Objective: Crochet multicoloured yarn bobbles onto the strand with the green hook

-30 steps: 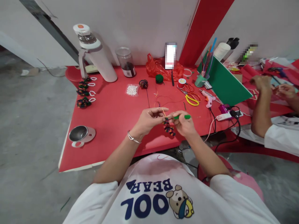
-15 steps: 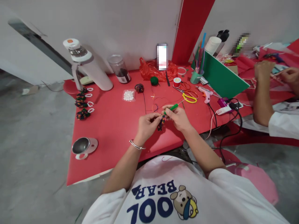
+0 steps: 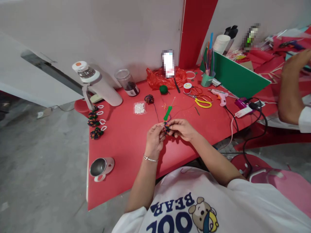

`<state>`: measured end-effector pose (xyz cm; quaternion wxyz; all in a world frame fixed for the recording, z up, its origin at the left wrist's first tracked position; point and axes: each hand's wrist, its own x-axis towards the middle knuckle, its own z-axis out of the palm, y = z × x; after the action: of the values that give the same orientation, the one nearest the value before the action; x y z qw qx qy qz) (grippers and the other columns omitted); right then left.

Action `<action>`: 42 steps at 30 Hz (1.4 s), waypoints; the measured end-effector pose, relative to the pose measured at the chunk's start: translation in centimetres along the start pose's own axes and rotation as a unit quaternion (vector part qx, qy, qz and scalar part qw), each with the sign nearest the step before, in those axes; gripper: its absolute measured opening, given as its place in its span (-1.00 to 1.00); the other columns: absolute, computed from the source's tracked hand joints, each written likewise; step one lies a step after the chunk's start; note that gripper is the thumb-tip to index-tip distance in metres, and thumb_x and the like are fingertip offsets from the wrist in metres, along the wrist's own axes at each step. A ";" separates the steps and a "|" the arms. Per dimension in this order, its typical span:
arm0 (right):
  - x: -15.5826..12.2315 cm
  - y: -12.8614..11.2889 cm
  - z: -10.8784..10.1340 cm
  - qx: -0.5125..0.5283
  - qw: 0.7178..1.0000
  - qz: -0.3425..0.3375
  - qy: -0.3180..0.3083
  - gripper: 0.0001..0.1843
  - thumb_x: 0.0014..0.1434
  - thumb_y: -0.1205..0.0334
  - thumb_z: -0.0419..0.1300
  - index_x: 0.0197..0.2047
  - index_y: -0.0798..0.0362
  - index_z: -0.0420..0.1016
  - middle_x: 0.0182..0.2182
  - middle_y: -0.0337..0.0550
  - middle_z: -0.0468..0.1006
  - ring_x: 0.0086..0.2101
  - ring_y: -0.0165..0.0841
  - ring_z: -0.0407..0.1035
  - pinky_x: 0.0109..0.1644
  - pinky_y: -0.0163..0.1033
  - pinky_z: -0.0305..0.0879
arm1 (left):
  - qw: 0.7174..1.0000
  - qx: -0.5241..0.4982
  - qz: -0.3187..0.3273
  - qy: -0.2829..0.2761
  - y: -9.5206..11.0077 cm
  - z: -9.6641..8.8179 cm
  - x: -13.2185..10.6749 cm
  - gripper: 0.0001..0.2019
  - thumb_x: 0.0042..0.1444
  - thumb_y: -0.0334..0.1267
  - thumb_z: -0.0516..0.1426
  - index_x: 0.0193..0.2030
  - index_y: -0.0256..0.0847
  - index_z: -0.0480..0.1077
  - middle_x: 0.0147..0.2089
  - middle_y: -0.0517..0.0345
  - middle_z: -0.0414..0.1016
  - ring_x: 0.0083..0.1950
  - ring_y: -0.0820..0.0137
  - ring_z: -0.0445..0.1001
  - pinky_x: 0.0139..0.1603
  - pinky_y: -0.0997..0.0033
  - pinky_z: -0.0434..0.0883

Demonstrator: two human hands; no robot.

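Over the red table (image 3: 121,142) my two hands meet around a small multicoloured yarn piece (image 3: 166,127). My left hand (image 3: 155,139) pinches it from the left, a silver bangle on that wrist. My right hand (image 3: 182,128) closes on it from the right and holds a green-handled crochet hook (image 3: 167,113) that points up and away. Thin coloured threads run from the piece toward a dark yarn ball (image 3: 149,98) and a green yarn ball (image 3: 163,89).
A white flask (image 3: 97,84), a jar (image 3: 126,82), a packet of white beads (image 3: 139,108), finished yarn-and-bead pieces (image 3: 95,123) and a steel cup (image 3: 99,167) stand left. Yellow scissors (image 3: 202,103), a glue gun (image 3: 220,95), a green board (image 3: 236,77) and cables lie right. Another person's arm (image 3: 289,87) works there.
The camera has swung right and down. My hands drew closer together on the yarn piece, and the green hook turned from pointing right to pointing up and away.
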<state>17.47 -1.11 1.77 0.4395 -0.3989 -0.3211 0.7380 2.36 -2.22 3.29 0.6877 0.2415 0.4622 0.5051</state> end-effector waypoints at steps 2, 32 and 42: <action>0.6 0.3 0.0 0.003 1.000 0.006 -0.002 -0.67 -0.17 0.18 0.49 -0.31 0.09 0.59 -0.55 -0.27 0.63 -0.59 -0.46 0.51 -0.65 -0.48 0.33 | 1.000 -0.009 -0.009 0.008 -0.2 -0.2 0.5 -0.64 -0.15 -0.12 0.41 -0.44 -0.25 0.34 -0.61 0.41 0.21 -0.70 0.73 -0.03 -0.70 0.61 -0.13; 3.1 2.6 -1.2 0.008 1.000 0.011 -0.011 -0.65 -0.06 0.05 0.47 -0.33 0.09 0.51 -0.59 -0.32 0.56 -0.68 -0.53 0.34 -0.67 -0.46 0.33 | 0.989 -0.129 -0.067 0.002 -2.0 -1.1 2.1 -0.75 -0.07 -0.24 0.35 -0.49 -0.31 0.38 -0.57 0.34 0.33 -0.68 0.74 0.07 -0.69 0.68 -0.02; 3.5 2.7 -1.2 0.073 0.997 0.017 -0.034 -0.76 -0.04 0.18 0.39 -0.32 0.10 0.51 -0.65 -0.36 0.51 -0.69 -0.54 0.28 -0.64 -0.45 0.36 | 0.987 -0.141 -0.075 -0.001 -1.9 -1.1 2.1 -0.77 -0.07 -0.27 0.34 -0.50 -0.32 0.38 -0.56 0.34 0.34 -0.69 0.75 0.05 -0.70 0.69 -0.02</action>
<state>16.37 1.12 -2.14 0.4434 -0.3465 -0.2742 0.7798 2.44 -1.11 0.48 0.7516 0.1074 0.4024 0.5114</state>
